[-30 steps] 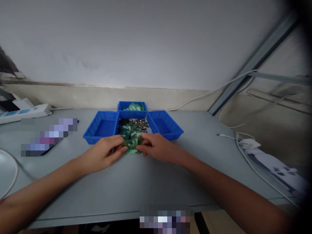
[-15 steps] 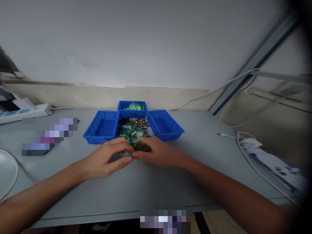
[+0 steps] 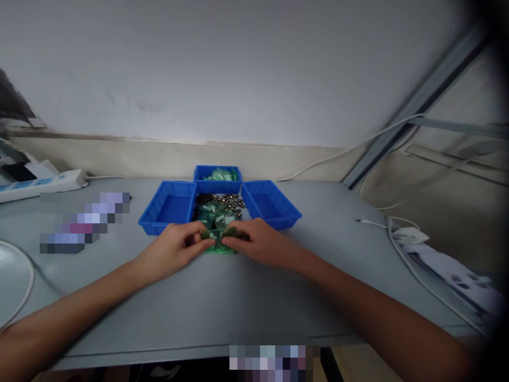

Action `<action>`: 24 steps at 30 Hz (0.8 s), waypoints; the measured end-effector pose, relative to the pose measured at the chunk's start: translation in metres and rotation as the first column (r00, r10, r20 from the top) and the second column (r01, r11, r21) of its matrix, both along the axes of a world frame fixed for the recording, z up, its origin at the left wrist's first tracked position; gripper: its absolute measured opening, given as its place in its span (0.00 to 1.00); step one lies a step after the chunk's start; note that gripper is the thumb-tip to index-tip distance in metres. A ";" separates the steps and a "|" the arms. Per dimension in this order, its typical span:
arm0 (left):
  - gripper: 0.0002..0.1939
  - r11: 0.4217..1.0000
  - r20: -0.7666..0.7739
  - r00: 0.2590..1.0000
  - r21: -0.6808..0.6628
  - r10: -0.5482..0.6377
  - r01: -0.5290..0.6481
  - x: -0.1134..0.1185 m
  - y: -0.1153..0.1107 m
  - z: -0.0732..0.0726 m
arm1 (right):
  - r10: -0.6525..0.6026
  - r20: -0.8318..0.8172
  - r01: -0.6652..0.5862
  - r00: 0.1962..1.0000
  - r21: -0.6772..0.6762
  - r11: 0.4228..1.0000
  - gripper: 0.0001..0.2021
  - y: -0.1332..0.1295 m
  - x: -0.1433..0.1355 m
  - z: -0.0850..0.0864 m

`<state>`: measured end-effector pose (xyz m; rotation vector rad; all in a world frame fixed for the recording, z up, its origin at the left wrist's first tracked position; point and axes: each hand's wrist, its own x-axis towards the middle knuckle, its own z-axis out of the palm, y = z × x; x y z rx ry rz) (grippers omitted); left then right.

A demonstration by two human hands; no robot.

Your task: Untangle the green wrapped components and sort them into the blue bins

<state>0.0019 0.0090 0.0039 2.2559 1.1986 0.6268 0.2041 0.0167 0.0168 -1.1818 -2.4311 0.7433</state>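
Note:
Between my two hands is a small green plastic bag (image 3: 218,245), see-through and wrinkled. My left hand (image 3: 177,244) pinches its left side with thumb and fingers, and my right hand (image 3: 260,241) pinches its right side. What the bag contains is too small to make out. Just beyond the hands lies a heap of similar green bags with white labels (image 3: 217,215). Small shiny metal parts (image 3: 225,200) are piled behind that heap, in the gap between the blue bins.
Left and right of the pile stand a blue bin (image 3: 173,207) and another blue bin (image 3: 270,204). A third blue bin (image 3: 217,185) at the back holds green bags. A power strip (image 3: 43,183) lies far left; a white cable (image 3: 417,278) runs along the right.
My hands have taken hold of the green bag at both sides, and it is now spread between them. The left fingers, apart before, have closed on it.

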 end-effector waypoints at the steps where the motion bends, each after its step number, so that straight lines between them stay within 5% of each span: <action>1: 0.15 1.000 0.002 1.000 -0.006 0.004 -0.004 0.000 0.000 0.000 | -0.024 0.007 0.024 1.000 0.027 0.999 0.13 0.001 0.001 0.000; 4: 0.12 0.993 0.068 0.997 -0.113 0.022 -0.015 0.000 -0.001 -0.001 | -0.068 -0.005 0.068 0.998 0.070 0.995 0.14 0.003 0.003 -0.001; 7: 0.13 0.979 0.167 0.985 -0.202 0.052 -0.017 0.000 -0.002 0.001 | -0.067 -0.118 0.060 0.991 -0.057 0.997 0.12 0.004 0.004 -0.002; 13: 0.14 0.981 0.296 0.950 -0.188 0.102 -0.047 0.000 -0.001 0.008 | -0.064 -0.301 -0.003 0.952 -0.215 0.977 0.13 0.001 0.004 0.005; 19: 0.07 0.984 0.280 0.955 -0.171 0.103 -0.056 0.000 0.002 0.001 | -0.030 -0.252 0.015 0.967 -0.063 0.998 0.10 0.002 0.001 0.005; 24: 0.06 0.999 0.186 0.982 -0.024 0.036 -0.032 -0.002 0.001 0.001 | -0.001 -0.234 0.015 0.972 0.058 0.998 0.09 0.005 0.005 0.001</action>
